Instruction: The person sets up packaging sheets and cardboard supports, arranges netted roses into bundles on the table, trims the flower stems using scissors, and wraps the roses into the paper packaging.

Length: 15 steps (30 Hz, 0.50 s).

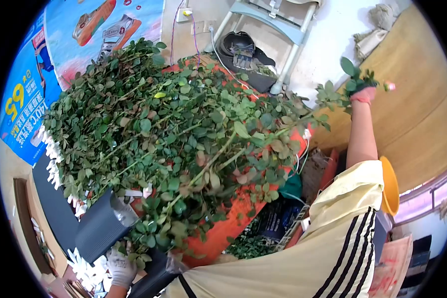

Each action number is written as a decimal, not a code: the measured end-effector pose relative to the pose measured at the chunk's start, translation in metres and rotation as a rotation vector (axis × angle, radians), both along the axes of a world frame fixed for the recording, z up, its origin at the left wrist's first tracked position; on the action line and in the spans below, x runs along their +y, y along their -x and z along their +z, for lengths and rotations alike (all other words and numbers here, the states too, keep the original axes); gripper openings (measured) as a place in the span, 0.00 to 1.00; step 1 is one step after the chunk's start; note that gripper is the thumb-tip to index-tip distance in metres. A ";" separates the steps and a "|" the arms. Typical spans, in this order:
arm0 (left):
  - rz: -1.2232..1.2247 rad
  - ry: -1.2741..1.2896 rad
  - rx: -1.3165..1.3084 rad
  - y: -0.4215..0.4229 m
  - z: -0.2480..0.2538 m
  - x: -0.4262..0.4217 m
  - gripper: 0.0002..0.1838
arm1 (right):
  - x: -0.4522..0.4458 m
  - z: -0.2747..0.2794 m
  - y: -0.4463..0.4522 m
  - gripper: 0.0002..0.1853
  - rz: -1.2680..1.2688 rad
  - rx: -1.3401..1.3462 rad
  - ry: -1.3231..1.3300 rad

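A thick heap of leafy green stems [184, 119] covers an orange-red surface [218, 233]. At the upper right, my right hand [363, 93], in a dark glove with a pink cuff, is closed round a leafy stem [350, 67]; a small pink and white tip [390, 86] shows beside it. My left hand [120, 265], in a pale glove, is low at the left by the heap's lower edge, touching leaves. Its fingers are partly hidden by leaves and a dark ridged panel [104, 226]. White-wrapped heads [52, 154] line the heap's left side.
A folding chair frame [283, 30] and a dark bag-like object [246, 54] stand behind the heap. Below are a crate [293, 226] and fallen leaves [248, 247]. A yellow bucket [390, 186] is right of my arm. Many white pieces [87, 268] lie at the lower left.
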State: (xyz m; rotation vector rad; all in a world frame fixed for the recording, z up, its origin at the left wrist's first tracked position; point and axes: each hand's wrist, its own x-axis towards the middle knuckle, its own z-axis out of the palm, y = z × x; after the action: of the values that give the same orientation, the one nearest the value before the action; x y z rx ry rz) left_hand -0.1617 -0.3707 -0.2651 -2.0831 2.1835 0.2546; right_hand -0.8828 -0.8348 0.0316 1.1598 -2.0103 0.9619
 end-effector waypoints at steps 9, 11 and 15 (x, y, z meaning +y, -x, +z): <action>0.038 -0.040 -0.053 -0.006 -0.018 0.003 0.30 | -0.069 -0.017 0.160 0.21 -0.446 0.236 -0.526; 0.015 0.023 -0.021 0.004 -0.002 -0.001 0.23 | -0.064 0.016 0.178 0.28 -0.435 0.023 -0.608; -0.131 0.053 -0.226 -0.001 -0.011 -0.003 0.24 | -0.063 0.027 0.156 0.33 -0.544 0.055 -0.442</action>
State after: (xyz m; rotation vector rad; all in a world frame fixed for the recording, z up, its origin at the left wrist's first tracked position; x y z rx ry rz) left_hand -0.1606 -0.3734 -0.2765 -1.8790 2.1986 -0.0495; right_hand -1.0388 -0.8983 0.0582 0.7550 -2.3785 0.2185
